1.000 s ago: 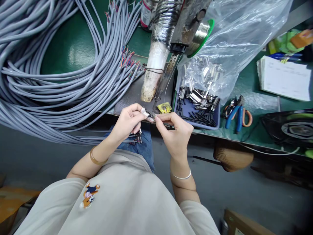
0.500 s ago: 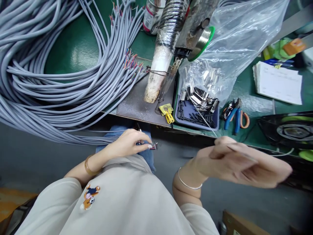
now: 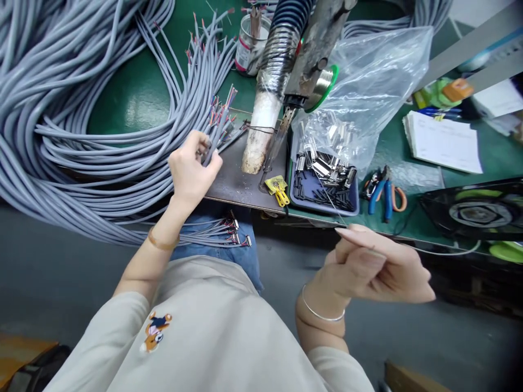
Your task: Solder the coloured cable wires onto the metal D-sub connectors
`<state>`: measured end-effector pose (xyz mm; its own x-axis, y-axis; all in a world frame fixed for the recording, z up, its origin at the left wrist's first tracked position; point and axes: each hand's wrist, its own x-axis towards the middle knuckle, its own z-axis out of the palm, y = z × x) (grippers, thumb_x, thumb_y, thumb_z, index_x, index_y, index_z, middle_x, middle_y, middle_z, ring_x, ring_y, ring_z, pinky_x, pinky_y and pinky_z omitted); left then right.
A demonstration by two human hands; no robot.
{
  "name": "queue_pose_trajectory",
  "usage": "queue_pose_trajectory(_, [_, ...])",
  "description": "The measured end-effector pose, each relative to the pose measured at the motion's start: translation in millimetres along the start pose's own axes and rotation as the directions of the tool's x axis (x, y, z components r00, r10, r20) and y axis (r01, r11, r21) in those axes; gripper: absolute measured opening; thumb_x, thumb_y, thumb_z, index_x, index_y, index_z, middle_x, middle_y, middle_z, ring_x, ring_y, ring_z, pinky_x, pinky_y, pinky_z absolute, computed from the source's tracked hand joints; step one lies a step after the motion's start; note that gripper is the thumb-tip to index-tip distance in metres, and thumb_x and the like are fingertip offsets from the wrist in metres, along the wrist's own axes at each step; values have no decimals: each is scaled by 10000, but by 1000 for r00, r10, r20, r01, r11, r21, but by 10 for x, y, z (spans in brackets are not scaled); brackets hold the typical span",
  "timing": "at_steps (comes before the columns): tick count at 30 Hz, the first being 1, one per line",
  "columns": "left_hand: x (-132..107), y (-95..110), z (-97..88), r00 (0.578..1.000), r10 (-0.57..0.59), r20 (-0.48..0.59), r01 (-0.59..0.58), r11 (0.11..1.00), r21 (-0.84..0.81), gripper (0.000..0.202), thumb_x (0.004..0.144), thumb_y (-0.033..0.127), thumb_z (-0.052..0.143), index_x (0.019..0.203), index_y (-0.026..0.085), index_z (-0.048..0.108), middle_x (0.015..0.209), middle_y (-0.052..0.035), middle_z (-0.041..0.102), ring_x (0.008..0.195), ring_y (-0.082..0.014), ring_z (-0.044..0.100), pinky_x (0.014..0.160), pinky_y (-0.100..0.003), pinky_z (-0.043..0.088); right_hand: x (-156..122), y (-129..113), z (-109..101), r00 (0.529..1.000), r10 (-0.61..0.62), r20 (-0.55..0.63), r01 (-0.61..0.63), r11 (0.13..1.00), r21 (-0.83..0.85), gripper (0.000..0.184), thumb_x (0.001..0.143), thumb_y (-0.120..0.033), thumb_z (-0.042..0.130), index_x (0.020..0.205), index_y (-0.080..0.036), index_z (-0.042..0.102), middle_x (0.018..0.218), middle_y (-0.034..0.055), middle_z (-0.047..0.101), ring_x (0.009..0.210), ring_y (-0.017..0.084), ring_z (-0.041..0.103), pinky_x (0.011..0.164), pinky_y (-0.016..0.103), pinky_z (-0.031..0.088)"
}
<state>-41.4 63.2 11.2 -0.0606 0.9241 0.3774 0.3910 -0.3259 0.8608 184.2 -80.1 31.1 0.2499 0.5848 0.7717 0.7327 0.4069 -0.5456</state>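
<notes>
My left hand [image 3: 194,169] is closed around the end of a grey cable [image 3: 223,122] at the front of the cable bundle. Coloured stripped wires stick out beyond my fingers. My right hand [image 3: 376,267] is closed in a pinch in front of the bench edge. A thin solder wire [image 3: 333,201] runs to its fingertips across a blue tray [image 3: 294,198]. Metal connectors [image 3: 324,166] and small black pieces fill this tray. On my lap lie several cables with connectors [image 3: 235,238] on their ends.
A soldering iron [image 3: 281,130] hangs beside a wrapped fume hose [image 3: 261,125], with a solder spool [image 3: 324,87] behind. Yellow clippers [image 3: 280,193] lie at the bench edge. Pliers [image 3: 386,196], a paper stack [image 3: 443,141], a plastic bag [image 3: 379,87] and a jar [image 3: 247,49] stand around.
My left hand has moved from my lap up to the bench and taken hold of a cable end. My right hand has shifted left, still pinched on the thin wire.
</notes>
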Motion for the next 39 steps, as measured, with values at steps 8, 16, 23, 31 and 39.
queue_pose_trajectory(8, [-864, 464, -28, 627, 120, 770, 295, 878, -378, 245, 884, 398, 754, 932, 162, 795, 703, -22, 722, 548, -101, 548, 538, -228, 421, 135, -121, 202, 965, 5, -262, 35, 989, 147, 186, 949, -381, 663, 928, -297, 828, 459, -54, 462, 331, 93, 316, 371, 293, 231])
queue_pose_trajectory(16, [-950, 118, 165, 882, -227, 414, 402, 821, -406, 220, 861, 377, 758, 839, 160, 782, 666, -29, 704, 560, -105, 570, 565, -215, 452, -44, -83, 166, 979, 154, 137, -151, 988, -34, 178, 956, -303, 644, 860, -271, 791, 589, -42, 627, 424, 92, 465, 437, 255, 342])
queue_pose_trajectory(23, [-715, 157, 10, 470, -268, 841, 840, 430, -332, 469, 759, 579, 810, 770, 122, 709, 481, 25, 551, 333, 0, 228, 375, -183, 103, -66, -32, 384, 862, 314, 398, -372, 925, 76, 224, 984, -303, 597, 1058, -216, 789, 726, 1, 704, 565, 109, 604, 509, 238, 444])
queue_pose_trajectory(31, [-717, 194, 1, 396, -227, 890, 860, 432, -272, 473, 752, 582, 815, 742, 130, 674, 460, 11, 584, 305, -8, 253, 370, -191, 129, -82, 103, 487, 679, 323, 659, -576, 791, 206, 300, 991, -369, 561, 1041, -192, 799, 687, -2, 698, 610, 118, 634, 578, 239, 492])
queue_pose_trajectory(39, [-780, 169, 98, 552, -241, 798, 778, 494, -389, 323, 770, 427, 828, 833, 125, 730, 620, -29, 692, 421, -42, 415, 426, -189, 291, -107, 101, 354, 837, 474, 275, -538, 806, 249, 225, 973, -337, 606, 956, -218, 796, 625, -35, 626, 550, 92, 559, 538, 219, 427])
